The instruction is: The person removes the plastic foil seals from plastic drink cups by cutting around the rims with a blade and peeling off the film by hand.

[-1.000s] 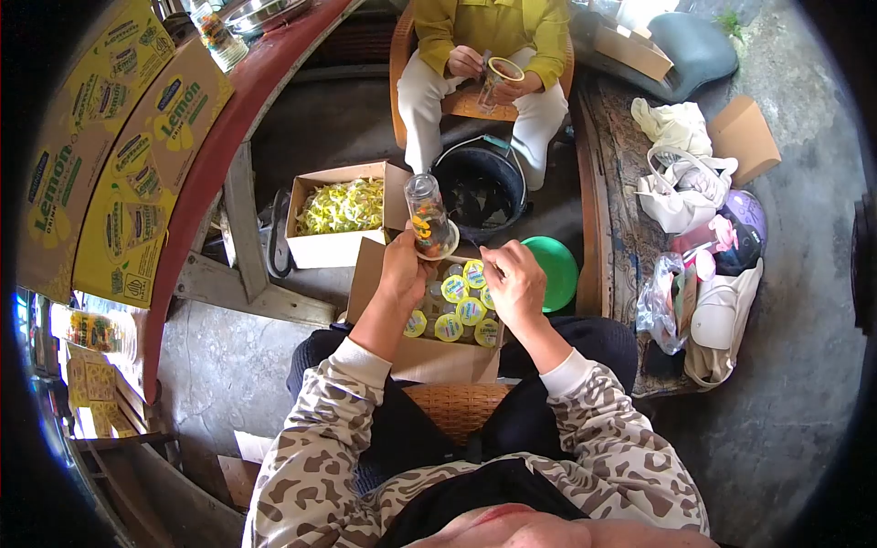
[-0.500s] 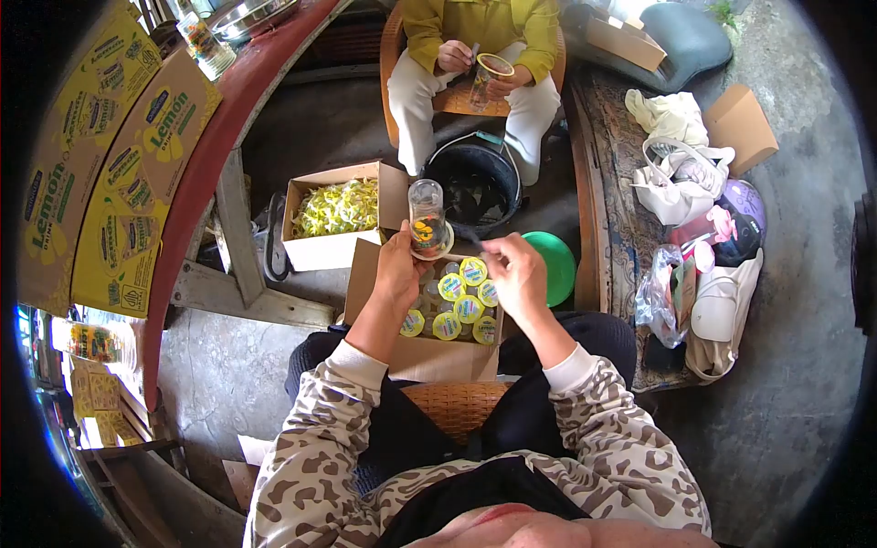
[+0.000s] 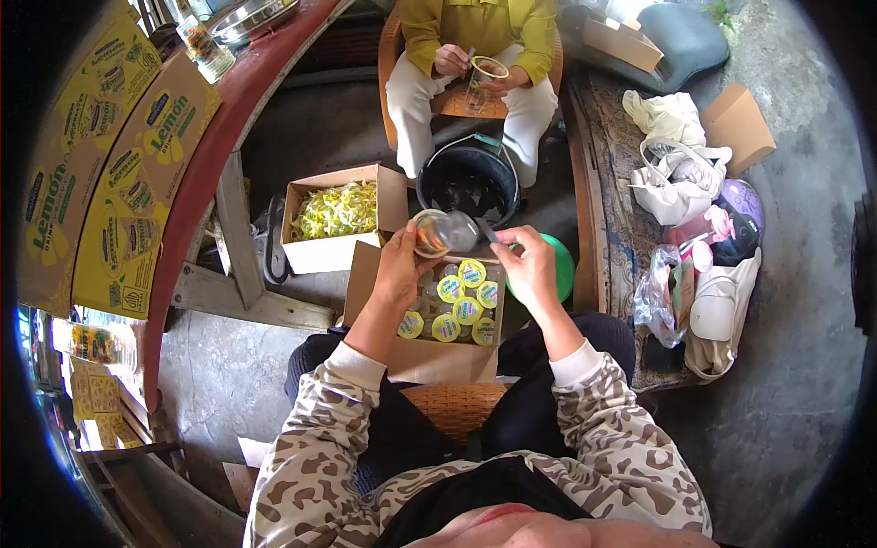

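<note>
My left hand point(image 3: 399, 271) is closed round a clear plastic cup point(image 3: 457, 232), tipped on its side with the rim end toward that hand. A coloured print shows through the cup wall. Pinched in the fingers of my right hand point(image 3: 533, 274) is a thin, dark, blade-like tool point(image 3: 488, 230); its tip is at the cup's far end, and whether they touch I cannot tell. Below both hands stands an open cardboard box point(image 3: 442, 363) holding several cups with yellow lemon-drink lids point(image 3: 468, 309).
A co-worker in a yellow top point(image 3: 486, 36) sits opposite, holding another cup point(image 3: 480, 91). Between us is a black bucket point(image 3: 425, 187). A box of yellow strips point(image 3: 336, 210) stands left, a green round object point(image 3: 559, 274) right. Bags point(image 3: 671, 192) lie on the bench; lemon cartons point(image 3: 146, 173) are at left.
The cup has turned from standing upside down to lying on its side, pointing right. My right hand has shifted slightly right, bringing the tool to the cup's far end.
</note>
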